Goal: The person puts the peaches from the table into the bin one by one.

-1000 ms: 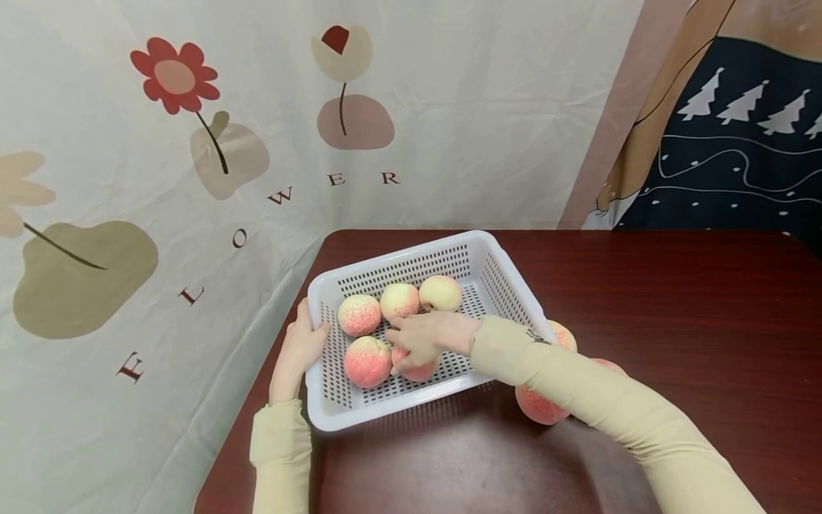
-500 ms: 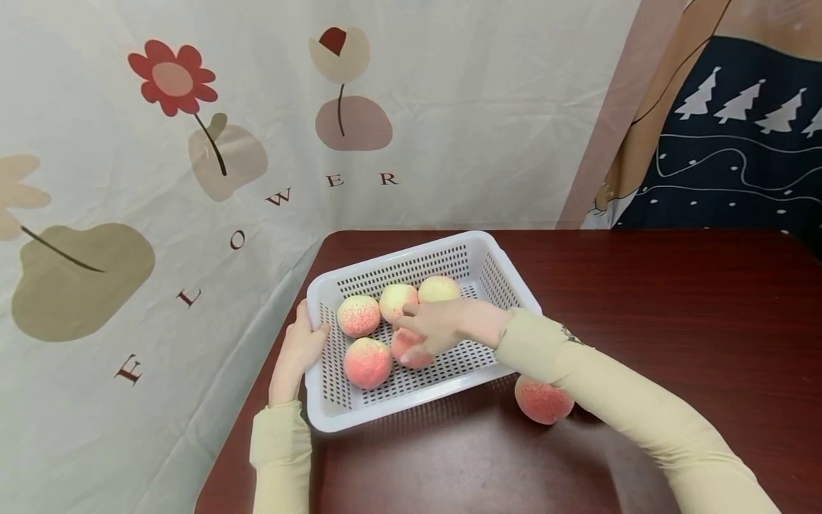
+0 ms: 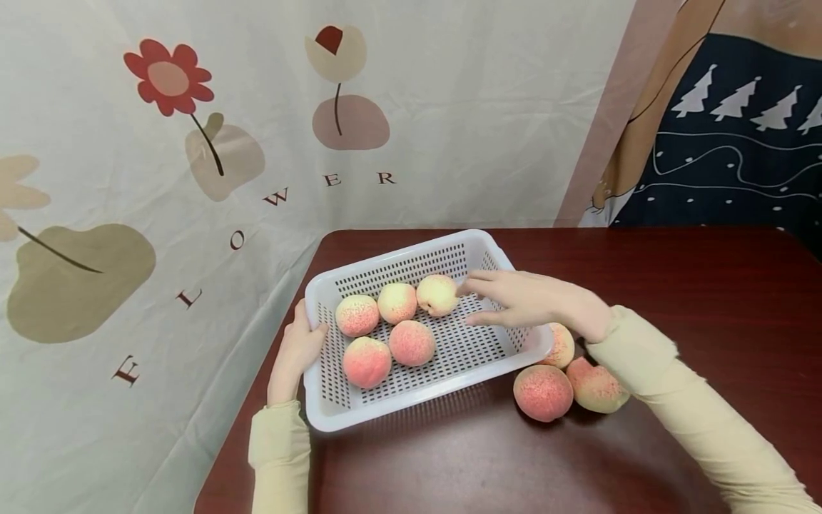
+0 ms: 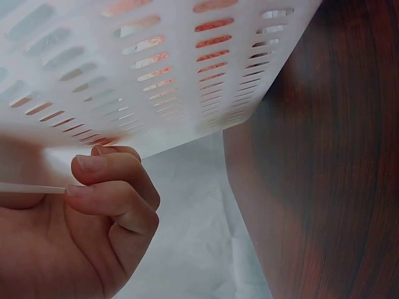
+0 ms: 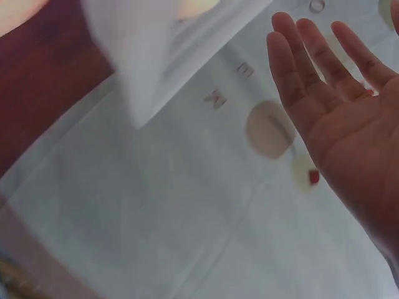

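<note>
The left hand point(image 3: 297, 352) gripped the left rim of the white perforated basket point(image 3: 334, 407), its fingers point(image 4: 112, 187) curled under the edge and the thumb hooked over it, while the basket sat near the left end of the dark red desk point(image 3: 674, 285) with five peaches point(image 3: 412, 343) inside. The right hand point(image 3: 533, 300) hovered over the basket's right side with its fingers point(image 5: 312, 56) straight and spread, holding nothing, the fingertips just beside the rearmost peach point(image 3: 437, 295). Three more peaches point(image 3: 543, 392) lay on the desk just beside the basket's right wall, below the right wrist.
</note>
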Available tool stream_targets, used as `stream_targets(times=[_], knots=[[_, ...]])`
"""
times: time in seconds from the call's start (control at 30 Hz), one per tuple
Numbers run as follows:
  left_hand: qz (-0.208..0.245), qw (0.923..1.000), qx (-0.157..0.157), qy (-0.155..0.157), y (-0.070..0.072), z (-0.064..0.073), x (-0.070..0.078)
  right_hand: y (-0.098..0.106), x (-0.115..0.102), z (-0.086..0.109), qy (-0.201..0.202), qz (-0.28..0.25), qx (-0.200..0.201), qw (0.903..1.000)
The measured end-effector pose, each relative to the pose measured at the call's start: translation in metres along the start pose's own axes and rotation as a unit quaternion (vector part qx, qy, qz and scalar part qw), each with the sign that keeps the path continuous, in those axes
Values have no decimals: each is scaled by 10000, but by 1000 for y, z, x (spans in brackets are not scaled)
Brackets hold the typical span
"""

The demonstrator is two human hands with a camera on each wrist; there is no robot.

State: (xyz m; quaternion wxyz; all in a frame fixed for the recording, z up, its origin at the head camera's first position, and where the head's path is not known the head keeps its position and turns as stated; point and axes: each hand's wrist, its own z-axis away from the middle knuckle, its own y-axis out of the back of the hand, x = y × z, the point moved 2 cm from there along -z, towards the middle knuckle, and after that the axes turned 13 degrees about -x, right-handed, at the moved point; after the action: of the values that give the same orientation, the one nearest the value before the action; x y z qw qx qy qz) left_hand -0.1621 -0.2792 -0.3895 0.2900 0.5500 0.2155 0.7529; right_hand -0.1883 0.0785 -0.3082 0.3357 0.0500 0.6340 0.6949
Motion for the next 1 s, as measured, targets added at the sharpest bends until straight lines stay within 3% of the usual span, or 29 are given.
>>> stream_targets(times=[0.33, 0.57, 0.8, 1.0], knots=[[-21, 10000, -23, -18, 0, -1, 0, -22, 43, 70, -379, -156, 712, 9966], [-41, 10000, -1, -10, 1, -1, -1, -52, 58, 110, -913, -454, 761, 9919], [18, 10000, -23, -21, 0, -2, -1, -80, 58, 132, -1479, -515, 546, 9861], [41, 10000, -23, -38, -1, -2, -2, -100, 58, 133, -1542, -547, 349, 9859]])
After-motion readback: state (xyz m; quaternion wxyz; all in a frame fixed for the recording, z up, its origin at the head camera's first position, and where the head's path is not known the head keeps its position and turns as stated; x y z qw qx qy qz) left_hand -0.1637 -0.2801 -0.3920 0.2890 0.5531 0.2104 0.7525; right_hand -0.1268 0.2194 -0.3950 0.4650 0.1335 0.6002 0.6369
